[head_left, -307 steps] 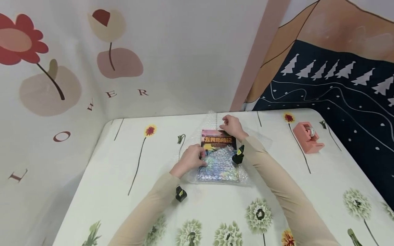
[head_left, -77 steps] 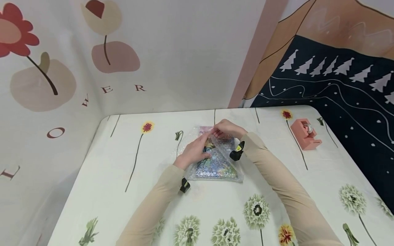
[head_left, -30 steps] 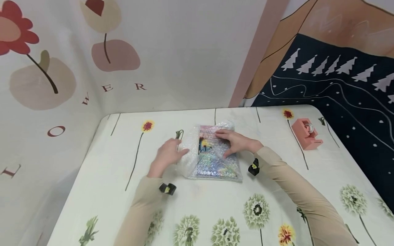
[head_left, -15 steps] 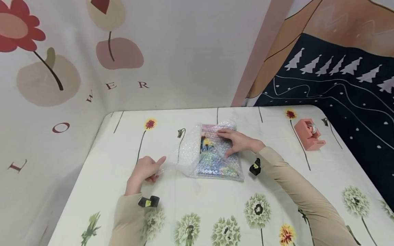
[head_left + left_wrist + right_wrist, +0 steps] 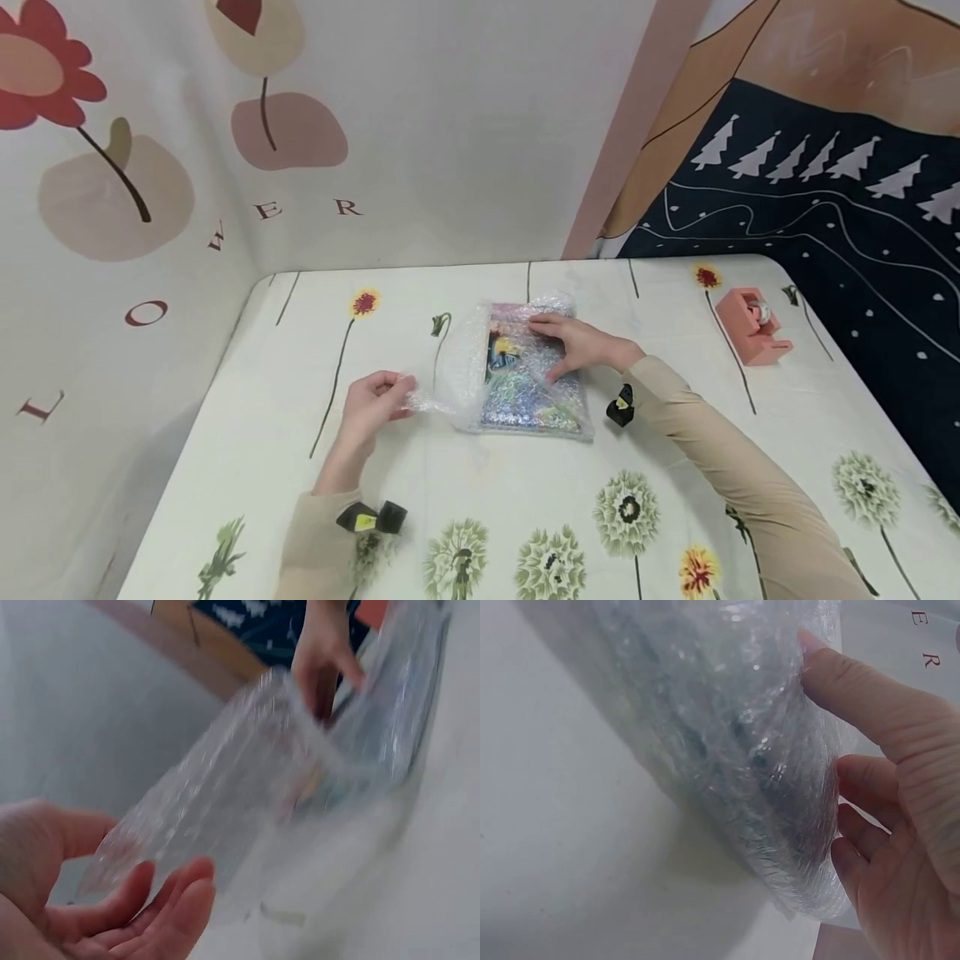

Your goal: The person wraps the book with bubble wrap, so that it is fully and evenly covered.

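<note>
A book [image 5: 504, 354] with a colourful cover lies on the table under clear bubble wrap [image 5: 525, 408]. Its right part and lower half are covered; a strip at the left shows more plainly through the film. My left hand [image 5: 372, 406] pinches a loose corner of the bubble wrap between thumb and fingers, left of the book. In the left wrist view that flap of bubble wrap [image 5: 217, 780] stretches up from the book to the thumb. My right hand [image 5: 581, 343] rests spread on the wrapped book, its fingers pressing the folded wrap at the upper right.
A pink tape dispenser [image 5: 752, 329] with a roll of tape stands at the back right of the table. The tablecloth [image 5: 487, 500] is white with printed flowers. Printed curtains [image 5: 450, 167] rise behind the table and at its sides.
Over ten seconds the right side of the wrap was folded over the book. My left hand then moved left off the book and took the loose left corner; my right hand stays pressed down.
</note>
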### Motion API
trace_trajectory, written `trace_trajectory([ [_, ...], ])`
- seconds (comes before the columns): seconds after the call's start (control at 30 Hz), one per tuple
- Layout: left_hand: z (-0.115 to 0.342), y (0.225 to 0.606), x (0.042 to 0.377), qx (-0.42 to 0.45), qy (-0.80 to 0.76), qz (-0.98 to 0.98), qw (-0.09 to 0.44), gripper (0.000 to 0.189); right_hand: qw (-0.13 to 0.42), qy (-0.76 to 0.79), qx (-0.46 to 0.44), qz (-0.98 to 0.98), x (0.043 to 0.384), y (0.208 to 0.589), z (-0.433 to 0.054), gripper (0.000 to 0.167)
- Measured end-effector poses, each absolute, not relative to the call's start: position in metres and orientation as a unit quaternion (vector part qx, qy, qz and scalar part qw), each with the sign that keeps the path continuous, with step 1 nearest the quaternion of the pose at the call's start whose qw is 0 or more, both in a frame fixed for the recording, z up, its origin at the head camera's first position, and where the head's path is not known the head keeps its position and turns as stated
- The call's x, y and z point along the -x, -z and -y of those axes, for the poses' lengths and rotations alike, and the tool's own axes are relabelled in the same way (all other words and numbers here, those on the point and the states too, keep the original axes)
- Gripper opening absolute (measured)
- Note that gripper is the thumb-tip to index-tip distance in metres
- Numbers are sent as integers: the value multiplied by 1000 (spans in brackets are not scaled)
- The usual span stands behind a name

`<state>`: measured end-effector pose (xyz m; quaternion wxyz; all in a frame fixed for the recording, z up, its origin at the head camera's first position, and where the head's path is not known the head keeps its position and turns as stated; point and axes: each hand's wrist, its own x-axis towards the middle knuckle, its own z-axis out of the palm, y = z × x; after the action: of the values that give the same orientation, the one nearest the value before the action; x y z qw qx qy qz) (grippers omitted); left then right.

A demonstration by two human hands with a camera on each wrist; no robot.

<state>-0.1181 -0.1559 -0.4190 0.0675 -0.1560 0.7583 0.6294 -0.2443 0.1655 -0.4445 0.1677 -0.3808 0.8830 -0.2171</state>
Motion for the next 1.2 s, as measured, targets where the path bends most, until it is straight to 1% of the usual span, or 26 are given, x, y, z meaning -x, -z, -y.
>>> trace_trajectory([
  [0.1, 132, 413, 115, 156, -647, -746, 7, 18, 167, 216, 381, -884, 245, 445, -166, 96],
  [0.2, 106, 409, 111, 134, -651, -746, -44, 14, 167, 214, 381, -884, 246, 446, -166, 96],
  [0.33, 69, 408, 103, 61, -641, -758, -102, 9, 164, 208, 382, -885, 246, 444, -165, 96],
  [0.5, 24, 420, 95, -56, -586, -786, -186, 5, 158, 203, 382, -888, 246, 443, -163, 95],
  [0.57, 9, 427, 94, -80, -550, -802, -219, 6, 153, 200, 388, -887, 246, 443, -162, 94],
  [0.63, -4, 433, 93, -84, -518, -815, -247, 5, 145, 194, 398, -885, 247, 443, -161, 90],
  [0.83, -32, 448, 95, -81, -469, -837, -271, 5, 132, 183, 417, -881, 248, 441, -158, 81],
  [1.1, -54, 462, 96, -98, -357, -881, -294, 9, 127, 180, 410, -885, 248, 439, -158, 82],
  [1.2, -58, 466, 96, -103, -316, -898, -288, 17, 123, 188, 408, -885, 248, 439, -159, 83],
])
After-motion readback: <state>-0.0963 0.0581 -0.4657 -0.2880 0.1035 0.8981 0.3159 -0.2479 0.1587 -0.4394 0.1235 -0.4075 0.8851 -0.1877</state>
